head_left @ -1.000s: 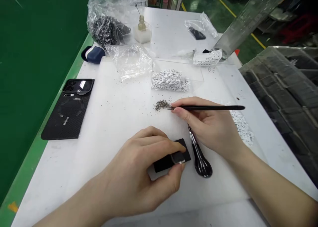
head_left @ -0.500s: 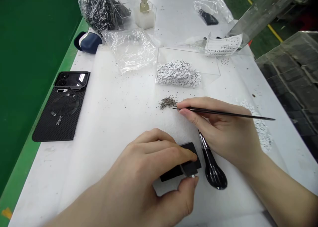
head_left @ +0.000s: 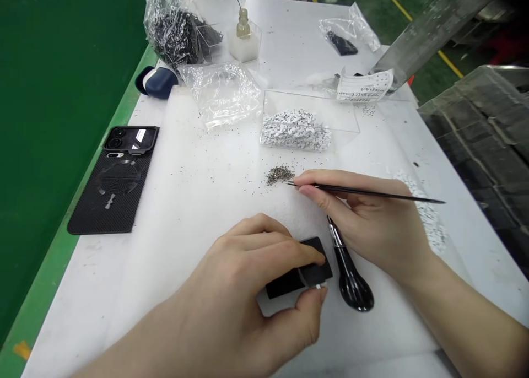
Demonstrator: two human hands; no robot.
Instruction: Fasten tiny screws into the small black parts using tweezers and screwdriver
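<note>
White table (head_left: 289,36), unreadable label (head_left: 364,86), left hand (head_left: 252,273) gripping black piece (head_left: 313,275), right hand (head_left: 378,223) pinching tweezers (head_left: 372,191)

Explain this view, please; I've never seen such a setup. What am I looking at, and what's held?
No machine here: a person works bare-handed, seen from a camera worn on their head. The left hand holds a small dark piece over a black block. The right hand grips what look like slim black tweezers, tips beside a pile of tiny parts. A black-handled tool lies on the white pad beside the block. Farther back, a clear box holds white bits; a black phone lies at the picture's left.
</note>
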